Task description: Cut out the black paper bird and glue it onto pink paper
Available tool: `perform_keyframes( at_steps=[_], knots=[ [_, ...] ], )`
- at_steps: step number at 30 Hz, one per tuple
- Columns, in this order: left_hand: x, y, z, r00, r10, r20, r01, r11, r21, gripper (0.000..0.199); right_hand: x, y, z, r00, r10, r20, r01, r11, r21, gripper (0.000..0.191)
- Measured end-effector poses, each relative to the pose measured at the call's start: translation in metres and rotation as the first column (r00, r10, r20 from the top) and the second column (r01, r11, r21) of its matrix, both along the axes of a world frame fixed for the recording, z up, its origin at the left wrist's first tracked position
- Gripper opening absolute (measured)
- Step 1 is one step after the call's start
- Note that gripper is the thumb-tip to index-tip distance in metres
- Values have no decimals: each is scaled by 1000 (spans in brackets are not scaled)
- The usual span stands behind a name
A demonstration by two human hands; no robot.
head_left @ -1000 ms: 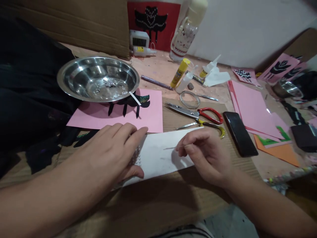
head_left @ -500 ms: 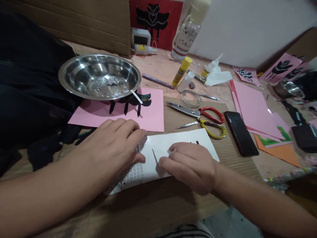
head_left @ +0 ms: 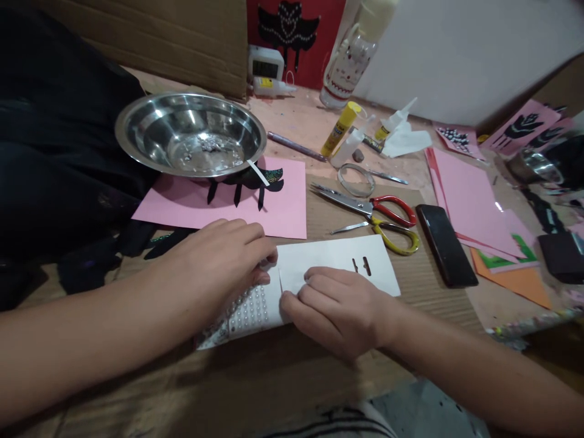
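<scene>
A white card sheet (head_left: 337,249) with hanging slots lies across the cardboard in front of me. Rows of small stick-on pearls (head_left: 250,310) cover its left part. My left hand (head_left: 228,249) rests over that pearl part, fingers curled and closed on the sheet, hiding some pearls. My right hand (head_left: 342,310) is closed above the middle of the card, thumb against bent fingers. A thin pale line shows at its thumb tip; I cannot tell whether it is a tool or the card's edge.
Beyond my hands are a steel bowl (head_left: 191,170) on pink card (head_left: 287,216), scissors (head_left: 365,210), a tape ring (head_left: 356,180), a glue stick (head_left: 338,131) and a bottle (head_left: 349,67). A phone (head_left: 446,243) and pink sheets (head_left: 468,194) lie to the right.
My right hand has shifted slightly left and the card's hanging slots now show more. The left fingers have drawn in a little. The view has shifted slightly.
</scene>
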State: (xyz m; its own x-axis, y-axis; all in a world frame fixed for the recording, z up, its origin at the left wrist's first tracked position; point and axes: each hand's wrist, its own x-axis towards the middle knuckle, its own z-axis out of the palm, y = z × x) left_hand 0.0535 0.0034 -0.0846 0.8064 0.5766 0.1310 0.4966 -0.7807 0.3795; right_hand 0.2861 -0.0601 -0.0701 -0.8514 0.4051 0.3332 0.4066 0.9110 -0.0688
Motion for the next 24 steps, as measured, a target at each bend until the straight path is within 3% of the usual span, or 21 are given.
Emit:
perform_keyframes(
  at_steps=[4, 9, 14, 20, 24],
  knots=[
    [-2, -4, 3, 999, -41, -22, 42, 999, 24, 8, -1, -2, 0, 1000, -12, 17, 13, 1000, -13, 36],
    [-6, -13, 12, 987, -141, -81, 148, 985, 86, 32, -2, -3, -2, 999, -29, 16, 29, 999, -26, 37],
    [-6, -13, 18, 981, -153, -119, 160, 986, 53, 32, -3, -3, -1, 999, -31, 12, 32, 997, -64, 39],
    [-5, -14, 16, 977, -171, -127, 189, 972, 142, 33, -2, -4, -1, 996, -36, 78, 42, 996, -75, 36],
    [-5, -9, 11, 980, -179, -90, 188, 977, 104, 20, -2, -4, -1, 996, -37, 76, 42, 997, -65, 35]
  ],
)
